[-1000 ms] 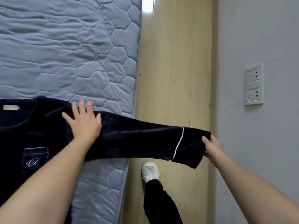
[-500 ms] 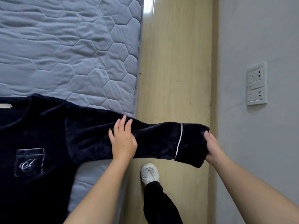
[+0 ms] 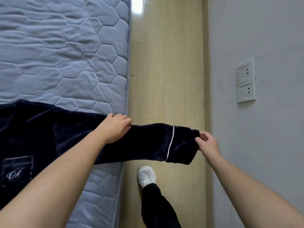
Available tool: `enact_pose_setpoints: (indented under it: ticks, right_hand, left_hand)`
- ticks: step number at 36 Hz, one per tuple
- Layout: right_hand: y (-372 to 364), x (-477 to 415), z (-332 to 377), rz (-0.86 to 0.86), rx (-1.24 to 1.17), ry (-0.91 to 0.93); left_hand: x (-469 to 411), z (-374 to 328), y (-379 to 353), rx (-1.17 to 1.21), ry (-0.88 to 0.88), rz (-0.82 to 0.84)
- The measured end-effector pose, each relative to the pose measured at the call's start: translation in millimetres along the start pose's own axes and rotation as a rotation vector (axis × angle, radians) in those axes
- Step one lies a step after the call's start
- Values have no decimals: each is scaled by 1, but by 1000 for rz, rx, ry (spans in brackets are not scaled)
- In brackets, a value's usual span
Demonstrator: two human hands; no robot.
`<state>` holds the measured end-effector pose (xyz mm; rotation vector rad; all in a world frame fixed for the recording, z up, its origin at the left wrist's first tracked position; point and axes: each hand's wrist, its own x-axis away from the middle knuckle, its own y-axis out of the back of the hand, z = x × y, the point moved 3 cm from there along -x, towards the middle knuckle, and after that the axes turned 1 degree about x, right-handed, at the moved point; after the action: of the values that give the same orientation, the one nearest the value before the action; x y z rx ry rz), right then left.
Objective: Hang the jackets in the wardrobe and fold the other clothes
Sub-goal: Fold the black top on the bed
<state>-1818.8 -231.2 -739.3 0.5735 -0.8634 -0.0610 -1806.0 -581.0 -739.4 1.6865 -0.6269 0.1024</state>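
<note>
- Two hands are on one sleeve [image 3: 148,142] of the navy top [image 3: 32,129], and both grips have changed from half a second back.
- The left hand [image 3: 115,127] was lying flat on the middle of the sleeve with straight fingers. Now it sits at the sleeve's upper edge, right by the side of the mattress [image 3: 65,55], with its fingers curled over the fabric and gripping it.
- A full second ago that same hand was way back by the shoulder, so it's been sliding outward along the sleeve.
- The right hand [image 3: 208,143] had the end of the cuff [image 3: 182,145] bunched in its fingers. Now it's pinching just the cuff's top corner between thumb and fingertips.
- The body of the top hasn't budged. It's spread on the mattress, chest pocket [image 3: 15,171] with the embroidered letter facing up, at the left edge of view.
- The sleeve stretches off the mattress and hangs in the air over the wood floor [image 3: 164,63], white piping on the cuff showing.
- Below the sleeve there's a white shoe [image 3: 146,176] on the floor, same spot as before.
- Two sockets [image 3: 246,81] are on the grey wall [image 3: 255,38] at right.
</note>
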Motion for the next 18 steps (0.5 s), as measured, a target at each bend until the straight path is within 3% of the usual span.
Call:
enact_pose_setpoints:
  ticks: [4, 11, 15, 18]
  right_hand:
    - [-2, -6, -4, 134, -14, -98]
    - [-8, -11, 3, 183, -271, -211]
    - [5, -16, 4, 52, -504, -280]
    - [6, -15, 0, 100, -556, -325]
  left_hand:
    - [-1, 12, 1, 1, -59, 97]
    - [-5, 18, 4, -76, -147, 350]
    - [-14, 36, 14, -83, -81, 457]
    - [-21, 62, 22, 9, 92, 414]
